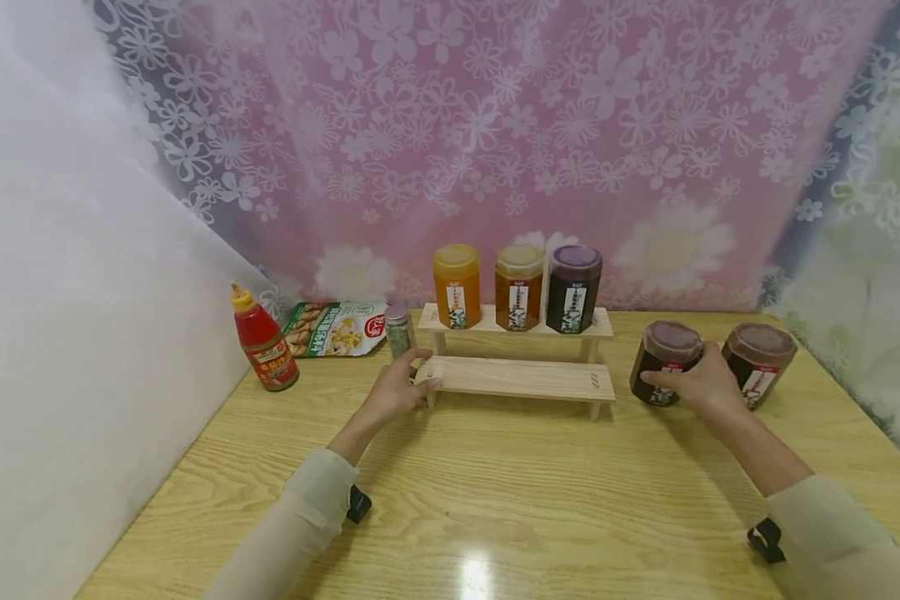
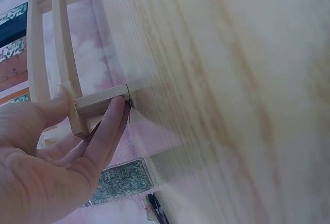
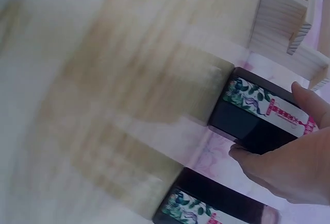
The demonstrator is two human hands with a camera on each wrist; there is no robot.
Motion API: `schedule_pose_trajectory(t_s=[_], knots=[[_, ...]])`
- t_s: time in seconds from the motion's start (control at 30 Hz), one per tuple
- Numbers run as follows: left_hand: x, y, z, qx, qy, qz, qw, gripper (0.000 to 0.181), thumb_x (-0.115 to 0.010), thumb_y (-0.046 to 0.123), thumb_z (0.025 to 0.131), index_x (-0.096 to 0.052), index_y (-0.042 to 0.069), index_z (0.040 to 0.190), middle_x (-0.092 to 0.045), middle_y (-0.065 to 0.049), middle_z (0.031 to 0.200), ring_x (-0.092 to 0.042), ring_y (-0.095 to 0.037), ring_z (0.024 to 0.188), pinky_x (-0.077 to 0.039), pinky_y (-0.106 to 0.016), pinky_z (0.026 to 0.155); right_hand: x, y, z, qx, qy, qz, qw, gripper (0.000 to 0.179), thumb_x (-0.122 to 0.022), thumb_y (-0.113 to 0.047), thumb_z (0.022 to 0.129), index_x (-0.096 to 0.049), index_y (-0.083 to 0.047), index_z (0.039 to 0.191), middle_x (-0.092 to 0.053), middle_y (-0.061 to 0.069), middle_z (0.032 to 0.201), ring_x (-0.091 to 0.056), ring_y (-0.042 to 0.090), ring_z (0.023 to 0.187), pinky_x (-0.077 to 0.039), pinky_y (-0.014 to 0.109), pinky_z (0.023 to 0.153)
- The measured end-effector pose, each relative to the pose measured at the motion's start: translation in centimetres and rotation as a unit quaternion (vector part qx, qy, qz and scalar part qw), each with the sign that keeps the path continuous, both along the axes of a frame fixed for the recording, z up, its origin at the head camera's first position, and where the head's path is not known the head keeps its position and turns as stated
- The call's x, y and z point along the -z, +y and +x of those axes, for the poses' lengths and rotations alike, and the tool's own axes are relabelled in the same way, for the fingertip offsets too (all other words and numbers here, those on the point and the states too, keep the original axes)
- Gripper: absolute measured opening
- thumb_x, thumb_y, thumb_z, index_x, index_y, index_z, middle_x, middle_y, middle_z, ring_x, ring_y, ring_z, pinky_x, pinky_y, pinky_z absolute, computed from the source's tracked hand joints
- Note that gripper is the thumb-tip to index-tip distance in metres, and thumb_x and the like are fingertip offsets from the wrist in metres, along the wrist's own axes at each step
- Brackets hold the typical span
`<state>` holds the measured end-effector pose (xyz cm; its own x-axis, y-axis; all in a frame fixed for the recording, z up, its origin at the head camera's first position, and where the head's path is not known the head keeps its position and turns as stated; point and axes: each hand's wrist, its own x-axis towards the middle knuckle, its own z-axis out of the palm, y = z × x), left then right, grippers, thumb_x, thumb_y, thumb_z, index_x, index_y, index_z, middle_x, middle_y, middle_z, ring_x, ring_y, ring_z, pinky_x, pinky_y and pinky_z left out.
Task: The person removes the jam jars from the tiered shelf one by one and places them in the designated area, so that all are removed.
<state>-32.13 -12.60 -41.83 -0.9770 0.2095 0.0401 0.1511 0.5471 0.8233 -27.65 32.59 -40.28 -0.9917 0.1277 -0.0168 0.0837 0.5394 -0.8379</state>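
Note:
A two-step wooden rack [image 1: 517,377] stands on the table. My left hand [image 1: 393,387] grips the left end of its lower step, thumb on the board and fingers at the end leg [image 2: 105,98]. Right of the rack, my right hand [image 1: 708,383] holds a dark jam jar [image 1: 654,371] around its side, lid up, its white-and-pink label [image 3: 278,110] partly covered. Another dark jar [image 1: 761,367] is just right of that hand. On the upper step stand three jars: a yellow one [image 1: 457,283], an amber one [image 1: 517,287] and a dark purple one [image 1: 573,287].
A small spice jar [image 1: 399,332] stands behind the left hand. Farther left lie a green and white food packet [image 1: 337,329] and an upright red sauce bottle [image 1: 266,346]. A flowered cloth [image 1: 480,150] hangs behind the table [image 1: 480,483], and a white sheet [image 1: 82,292] borders its left side.

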Motion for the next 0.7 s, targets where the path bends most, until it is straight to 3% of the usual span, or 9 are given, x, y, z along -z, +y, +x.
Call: schedule_pose_trajectory(t_s=[0.2,0.47,0.7], knots=[[0.1,0.1,-0.1,-0.003,-0.003,-0.004,1.0000,0.056,-0.073,0.014,0.100,-0.050,0.007,0.151,-0.067,-0.029,0.117,-0.076,-0.026,0.075,-0.065,-0.038,0.068,-1.0,0.1,0.0,-0.003,0.020,0.013,0.9997,0.109,-0.077,-0.046,0.094,-0.011,0.014,0.157,-0.032,0.042,0.148,-0.039,0.058,0.133,-0.044,0.068,0.098],[0.2,0.1,-0.1,-0.003,-0.002,0.000,1.0000,0.056,-0.073,0.012,0.099,-0.051,0.006,0.150,-0.067,-0.029,0.116,-0.075,-0.026,0.075,-0.065,-0.038,0.068,-3.0,-0.1,-0.5,-0.003,0.031,0.024,0.9992,0.110,-0.074,-0.050,0.095,-0.009,0.008,0.162,-0.023,0.041,0.158,-0.033,0.060,0.139,-0.040,0.071,0.104],[0.1,0.1,-0.1,-0.004,-0.004,0.000,1.0000,0.056,-0.073,0.013,0.099,-0.051,0.007,0.150,-0.067,-0.029,0.117,-0.076,-0.028,0.075,-0.065,-0.038,0.068,-4.9,-0.7,-0.8,-0.017,0.052,-0.009,0.9985,0.107,-0.073,-0.049,0.096,-0.010,0.004,0.164,-0.017,0.033,0.166,-0.027,0.057,0.146,-0.035,0.072,0.111]])
